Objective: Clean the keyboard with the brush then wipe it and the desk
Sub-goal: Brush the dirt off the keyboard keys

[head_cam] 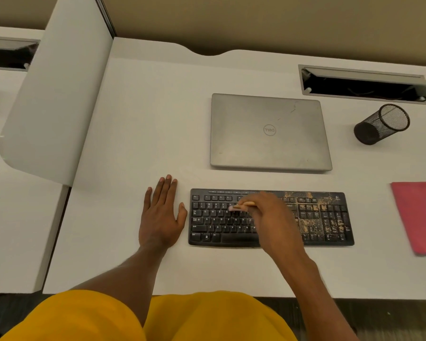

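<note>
The white worktop [145, 107] carries the black keyboard [221, 227] near its middle. The keys toward 9 o'clock look clean, but tan grit [308, 221] covers the 3 o'clock end, so brushing seems partway done. The pink cloth [418, 217] lies at 3 o'clock of the keyboard, and the 2 wipes are not yet begun. The left hand [160, 217] lies flat at 9 o'clock, its grip spread and empty. The right hand [268, 217] has its grip curled round what looks like the brush [244, 205], blurred, over the number row.
</note>
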`<control>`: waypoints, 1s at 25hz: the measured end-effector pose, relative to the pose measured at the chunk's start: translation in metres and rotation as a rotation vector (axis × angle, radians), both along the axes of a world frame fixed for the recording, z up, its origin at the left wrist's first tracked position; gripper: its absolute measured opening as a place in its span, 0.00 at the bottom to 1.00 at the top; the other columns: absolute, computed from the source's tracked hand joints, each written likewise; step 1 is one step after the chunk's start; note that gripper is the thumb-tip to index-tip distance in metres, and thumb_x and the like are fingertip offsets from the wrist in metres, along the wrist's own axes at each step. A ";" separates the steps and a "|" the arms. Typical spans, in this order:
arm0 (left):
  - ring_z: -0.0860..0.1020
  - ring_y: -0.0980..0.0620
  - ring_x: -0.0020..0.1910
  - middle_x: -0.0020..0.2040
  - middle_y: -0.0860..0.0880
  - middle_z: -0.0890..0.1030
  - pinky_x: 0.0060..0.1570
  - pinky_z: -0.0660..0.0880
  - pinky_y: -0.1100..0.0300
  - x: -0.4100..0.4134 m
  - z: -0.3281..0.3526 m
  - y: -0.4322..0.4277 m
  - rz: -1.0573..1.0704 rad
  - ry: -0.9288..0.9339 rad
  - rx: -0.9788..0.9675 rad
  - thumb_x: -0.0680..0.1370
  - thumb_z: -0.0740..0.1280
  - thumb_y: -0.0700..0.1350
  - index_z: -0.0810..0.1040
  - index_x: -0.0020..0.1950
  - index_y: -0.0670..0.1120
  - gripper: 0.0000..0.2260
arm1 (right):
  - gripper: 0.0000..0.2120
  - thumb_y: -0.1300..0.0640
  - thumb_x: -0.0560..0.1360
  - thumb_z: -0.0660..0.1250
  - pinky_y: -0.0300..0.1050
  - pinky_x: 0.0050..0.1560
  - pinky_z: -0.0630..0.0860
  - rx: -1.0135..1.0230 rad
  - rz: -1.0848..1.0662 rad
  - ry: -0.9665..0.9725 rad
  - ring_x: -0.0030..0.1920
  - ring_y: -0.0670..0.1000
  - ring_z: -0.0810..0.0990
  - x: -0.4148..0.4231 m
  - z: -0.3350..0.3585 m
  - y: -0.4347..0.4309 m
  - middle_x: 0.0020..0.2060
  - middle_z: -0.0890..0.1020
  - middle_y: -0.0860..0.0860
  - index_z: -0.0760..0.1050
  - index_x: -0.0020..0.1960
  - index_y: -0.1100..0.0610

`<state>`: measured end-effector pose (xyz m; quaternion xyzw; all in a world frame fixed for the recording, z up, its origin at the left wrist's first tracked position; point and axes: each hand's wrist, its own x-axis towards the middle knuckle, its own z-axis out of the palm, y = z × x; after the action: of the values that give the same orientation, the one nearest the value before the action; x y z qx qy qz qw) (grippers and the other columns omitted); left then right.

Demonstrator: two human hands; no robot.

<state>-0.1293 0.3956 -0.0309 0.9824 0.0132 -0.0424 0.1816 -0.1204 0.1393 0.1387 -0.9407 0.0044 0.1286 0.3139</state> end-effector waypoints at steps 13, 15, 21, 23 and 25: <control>0.42 0.56 0.85 0.87 0.51 0.49 0.84 0.46 0.47 -0.001 0.001 0.000 -0.003 0.004 0.016 0.85 0.52 0.57 0.50 0.87 0.49 0.32 | 0.08 0.57 0.80 0.65 0.48 0.49 0.74 -0.146 -0.006 -0.060 0.48 0.48 0.77 0.001 0.004 -0.012 0.46 0.82 0.45 0.83 0.52 0.49; 0.43 0.56 0.85 0.87 0.51 0.49 0.84 0.46 0.47 0.000 0.001 -0.001 -0.004 0.000 0.013 0.85 0.52 0.57 0.50 0.87 0.49 0.32 | 0.08 0.56 0.80 0.65 0.49 0.52 0.75 -0.071 0.027 -0.030 0.50 0.48 0.77 -0.001 0.002 -0.004 0.48 0.83 0.45 0.83 0.53 0.49; 0.42 0.56 0.85 0.87 0.52 0.49 0.84 0.45 0.48 0.000 0.000 0.000 0.001 0.007 0.017 0.85 0.51 0.58 0.50 0.87 0.50 0.32 | 0.10 0.61 0.80 0.66 0.50 0.53 0.76 -0.408 -0.017 0.024 0.49 0.51 0.80 -0.004 0.002 -0.045 0.47 0.83 0.48 0.81 0.54 0.48; 0.42 0.57 0.85 0.87 0.52 0.48 0.84 0.44 0.48 0.000 0.000 0.000 0.002 0.010 0.012 0.84 0.51 0.58 0.50 0.87 0.50 0.32 | 0.09 0.60 0.80 0.65 0.50 0.53 0.76 -0.395 -0.025 -0.015 0.49 0.51 0.80 -0.005 0.004 -0.040 0.48 0.83 0.49 0.81 0.54 0.49; 0.41 0.57 0.85 0.87 0.52 0.48 0.84 0.44 0.49 0.000 0.000 0.000 0.002 0.013 0.015 0.84 0.51 0.58 0.50 0.87 0.50 0.32 | 0.08 0.59 0.80 0.65 0.52 0.54 0.76 -0.232 -0.023 -0.061 0.50 0.51 0.79 -0.006 0.005 -0.026 0.49 0.83 0.49 0.82 0.54 0.51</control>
<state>-0.1292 0.3952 -0.0305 0.9834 0.0160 -0.0486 0.1743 -0.1267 0.1135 0.1436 -0.9741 0.0204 0.0949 0.2041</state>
